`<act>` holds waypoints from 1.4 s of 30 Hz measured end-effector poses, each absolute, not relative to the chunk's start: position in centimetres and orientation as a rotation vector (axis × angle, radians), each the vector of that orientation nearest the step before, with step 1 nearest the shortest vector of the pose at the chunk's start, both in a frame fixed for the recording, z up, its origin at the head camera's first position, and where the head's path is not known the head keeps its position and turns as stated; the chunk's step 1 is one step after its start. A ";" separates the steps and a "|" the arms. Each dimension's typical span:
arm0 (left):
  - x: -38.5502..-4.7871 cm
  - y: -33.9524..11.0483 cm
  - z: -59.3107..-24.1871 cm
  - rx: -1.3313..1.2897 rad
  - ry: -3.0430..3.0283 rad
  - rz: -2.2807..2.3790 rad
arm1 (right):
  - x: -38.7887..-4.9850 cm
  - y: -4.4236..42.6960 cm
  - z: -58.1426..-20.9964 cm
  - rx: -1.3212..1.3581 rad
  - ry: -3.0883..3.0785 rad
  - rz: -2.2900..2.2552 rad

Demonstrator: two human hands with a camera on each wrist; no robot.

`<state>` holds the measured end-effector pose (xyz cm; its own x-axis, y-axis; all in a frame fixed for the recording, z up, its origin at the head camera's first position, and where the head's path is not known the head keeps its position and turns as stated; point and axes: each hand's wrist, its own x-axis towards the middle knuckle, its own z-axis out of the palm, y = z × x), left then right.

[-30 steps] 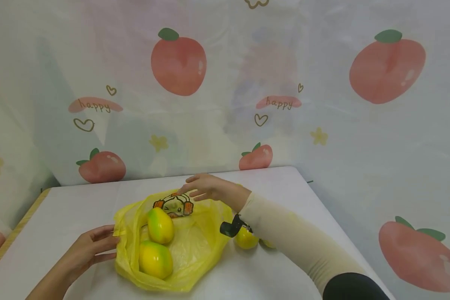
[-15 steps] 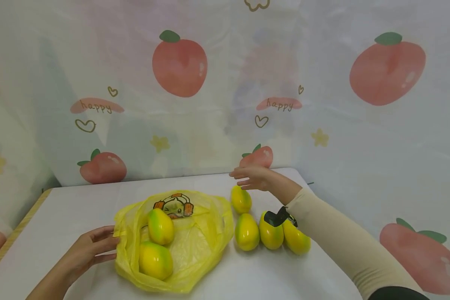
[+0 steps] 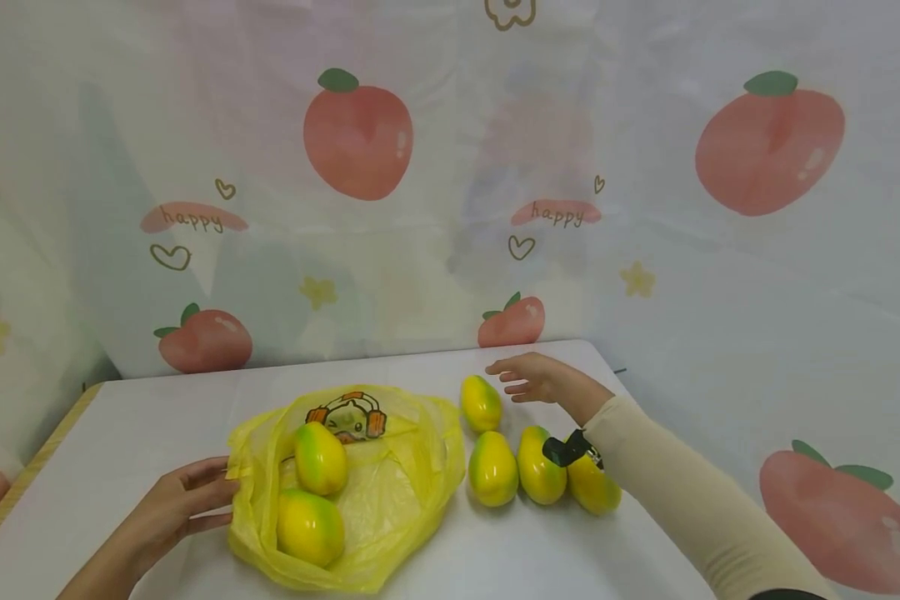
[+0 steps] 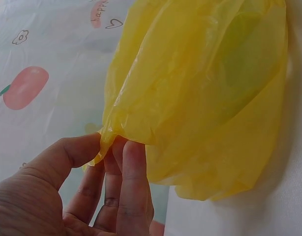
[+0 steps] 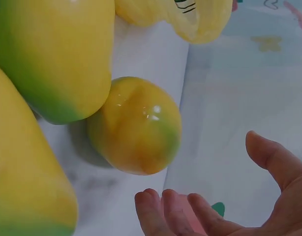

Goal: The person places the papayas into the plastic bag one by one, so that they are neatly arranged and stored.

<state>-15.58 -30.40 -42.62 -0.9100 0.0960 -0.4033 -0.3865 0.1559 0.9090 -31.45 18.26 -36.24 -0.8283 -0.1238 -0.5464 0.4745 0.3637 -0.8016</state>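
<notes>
A yellow plastic bag (image 3: 393, 500) with a cartoon print lies on the table, its mouth towards me. Two yellow-green mangoes, the upper mango (image 3: 321, 458) and the lower mango (image 3: 310, 527), sit inside its left part. My left hand (image 3: 176, 508) pinches the bag's left edge between thumb and fingers, as the left wrist view shows. Over the table's far right part, my right hand (image 3: 543, 379) holds nothing, its fingers spread and slightly bent. Just left of it stands the farthest loose mango (image 3: 481, 403); in the right wrist view a gap separates that mango (image 5: 136, 125) from the fingertips.
Nearer me, right of the bag, a row of loose mangoes includes a left mango (image 3: 493, 469), a middle mango (image 3: 542, 465) and a right mango (image 3: 596, 492) partly behind the wrist camera. The white table (image 3: 450, 558) ends at a fruit-print backdrop (image 3: 435, 250).
My right hand has moved from above the bag to the right, then slightly down beside the farthest loose mango. The left hand has stayed at the bag's edge.
</notes>
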 end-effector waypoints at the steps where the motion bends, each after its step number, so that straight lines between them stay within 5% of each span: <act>1: -15.5 -30.4 -42.7 -0.278 2.069 1.810 | -31.5 18.3 -36.5 0.324 2.105 -1.477; 42: -15.6 -30.3 -42.8 -0.275 2.074 1.808 | -32.3 16.5 -40.0 0.540 2.129 -1.324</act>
